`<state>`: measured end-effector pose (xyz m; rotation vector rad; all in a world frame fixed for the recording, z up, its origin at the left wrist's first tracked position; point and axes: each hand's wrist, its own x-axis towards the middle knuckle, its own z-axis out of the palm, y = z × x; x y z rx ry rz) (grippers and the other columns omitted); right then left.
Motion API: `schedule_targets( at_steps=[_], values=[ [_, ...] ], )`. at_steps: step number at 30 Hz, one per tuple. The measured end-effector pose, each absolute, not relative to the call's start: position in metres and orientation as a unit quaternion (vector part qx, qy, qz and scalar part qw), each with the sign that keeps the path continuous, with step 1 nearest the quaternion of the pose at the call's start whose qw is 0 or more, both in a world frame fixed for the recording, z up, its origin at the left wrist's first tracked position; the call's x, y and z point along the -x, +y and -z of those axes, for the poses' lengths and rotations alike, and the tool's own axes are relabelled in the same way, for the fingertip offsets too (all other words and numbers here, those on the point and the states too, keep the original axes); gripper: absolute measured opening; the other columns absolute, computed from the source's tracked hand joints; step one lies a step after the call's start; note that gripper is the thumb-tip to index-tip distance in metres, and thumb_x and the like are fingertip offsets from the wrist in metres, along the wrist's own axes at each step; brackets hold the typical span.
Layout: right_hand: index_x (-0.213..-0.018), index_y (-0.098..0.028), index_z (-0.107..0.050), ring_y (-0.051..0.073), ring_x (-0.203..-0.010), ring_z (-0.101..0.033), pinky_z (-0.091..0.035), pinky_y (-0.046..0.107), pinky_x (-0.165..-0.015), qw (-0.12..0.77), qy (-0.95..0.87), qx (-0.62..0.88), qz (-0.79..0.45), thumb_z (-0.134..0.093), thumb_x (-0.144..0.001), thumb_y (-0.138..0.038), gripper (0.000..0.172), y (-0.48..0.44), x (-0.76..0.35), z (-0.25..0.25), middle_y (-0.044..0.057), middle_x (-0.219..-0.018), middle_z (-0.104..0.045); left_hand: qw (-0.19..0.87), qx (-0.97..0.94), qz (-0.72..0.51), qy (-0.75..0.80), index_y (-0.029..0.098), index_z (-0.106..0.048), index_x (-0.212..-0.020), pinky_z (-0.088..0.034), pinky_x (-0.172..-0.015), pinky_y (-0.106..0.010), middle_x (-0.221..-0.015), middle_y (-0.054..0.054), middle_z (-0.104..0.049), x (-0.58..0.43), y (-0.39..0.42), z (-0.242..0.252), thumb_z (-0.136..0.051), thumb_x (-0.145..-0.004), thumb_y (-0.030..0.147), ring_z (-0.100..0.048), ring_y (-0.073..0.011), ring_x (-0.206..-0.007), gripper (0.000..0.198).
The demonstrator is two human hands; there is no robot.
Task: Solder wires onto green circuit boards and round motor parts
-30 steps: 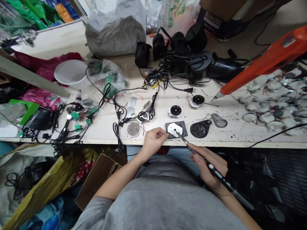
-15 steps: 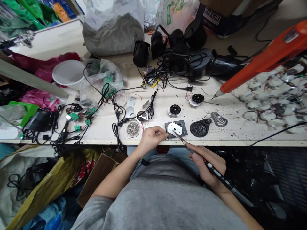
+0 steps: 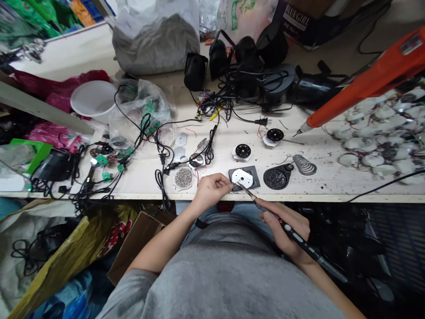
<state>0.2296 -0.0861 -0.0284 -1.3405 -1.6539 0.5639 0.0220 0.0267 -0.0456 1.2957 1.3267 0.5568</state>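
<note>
Head view, left to right, each place told from the white metal plate (image 3: pixel 242 177):

- Far left of the plate, a black power adapter (image 3: pixel 55 165) lies among tangled black cords at the bench's front edge.
- Nearer, but still well left of the plate, small green circuit boards (image 3: pixel 106 176) sit on thin wires.
- Left of the plate, a round dish of small metal beads (image 3: pixel 183 177) stands near the left hand.
- Touching the plate's left edge, the left hand (image 3: pixel 210 190) has its fingers curled and pressed together, pinching that edge.
- The plate itself lies flat on a dark rectangular holder (image 3: pixel 255 181) at the bench's front edge.
- Just below the plate, the right hand (image 3: pixel 287 223) pinches a slim black soldering iron (image 3: pixel 299 241) between thumb and fingers, its thin metal tip at the plate's lower edge.
- Just right of the plate, a dark round cleaning dish (image 3: pixel 275 178) sits beside a coiled metal iron stand (image 3: pixel 303 165).
- Far right of the plate, an orange power tool (image 3: pixel 365 88) lies above a heap of white wired parts (image 3: pixel 375 141).
</note>
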Motion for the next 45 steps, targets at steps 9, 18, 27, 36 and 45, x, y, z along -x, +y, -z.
schedule_targets(
  at_steps=[9, 18, 27, 36, 45],
  values=[
    [-0.123, -0.028, -0.074, 0.017, -0.078, -0.079, -0.069, 0.031, -0.077, 0.458, -0.666, 0.541, -0.234, -0.059, -0.099, -0.016, 0.031, -0.085, -0.229, 0.032, 0.002, -0.104, -0.081, 0.566, -0.545, -0.234, 0.573, 0.017, -0.074, -0.069, -0.039, -0.053, -0.021, -0.060, -0.001, -0.067, -0.023, 0.027, 0.046, -0.077, -0.070, 0.031, -0.054, -0.0113, -0.056, 0.015],
    [-0.128, -0.030, -0.071, 0.017, -0.079, -0.078, -0.069, 0.033, -0.081, 0.442, -0.675, 0.542, -0.235, -0.058, -0.100, -0.015, 0.034, -0.087, -0.231, 0.037, 0.002, -0.107, -0.081, 0.571, -0.539, -0.231, 0.575, 0.017, -0.074, -0.069, -0.038, -0.054, -0.021, -0.060, 0.000, -0.068, -0.024, 0.026, 0.046, -0.075, -0.071, 0.027, -0.054, -0.0113, -0.056, 0.011],
    [-0.127, -0.028, -0.072, 0.018, -0.084, -0.079, -0.069, 0.034, -0.087, 0.432, -0.682, 0.543, -0.229, -0.059, -0.100, -0.014, 0.033, -0.089, -0.231, 0.039, 0.003, -0.108, -0.081, 0.569, -0.542, -0.227, 0.575, 0.016, -0.074, -0.070, -0.039, -0.056, -0.022, -0.063, -0.001, -0.068, -0.024, 0.026, 0.046, -0.075, -0.072, 0.029, -0.053, -0.0114, -0.057, 0.014],
    [-0.126, -0.028, -0.073, 0.018, -0.091, -0.078, -0.066, 0.033, -0.090, 0.451, -0.665, 0.547, -0.234, -0.059, -0.099, -0.012, 0.034, -0.090, -0.226, 0.041, 0.003, -0.111, -0.080, 0.570, -0.537, -0.224, 0.580, 0.016, -0.073, -0.069, -0.039, -0.055, -0.022, -0.061, 0.000, -0.066, -0.026, 0.025, 0.043, -0.074, -0.071, 0.031, -0.052, -0.0109, -0.057, 0.015],
    [-0.124, -0.029, -0.074, 0.016, -0.083, -0.078, -0.067, 0.030, -0.082, 0.484, -0.641, 0.550, -0.229, -0.059, -0.100, -0.016, 0.031, -0.094, -0.234, 0.041, 0.002, -0.108, -0.080, 0.578, -0.522, -0.228, 0.584, 0.016, -0.072, -0.067, -0.039, -0.055, -0.022, -0.061, -0.001, -0.067, -0.027, 0.026, 0.039, -0.075, -0.068, 0.033, -0.053, -0.0109, -0.057, 0.017]
  ],
)
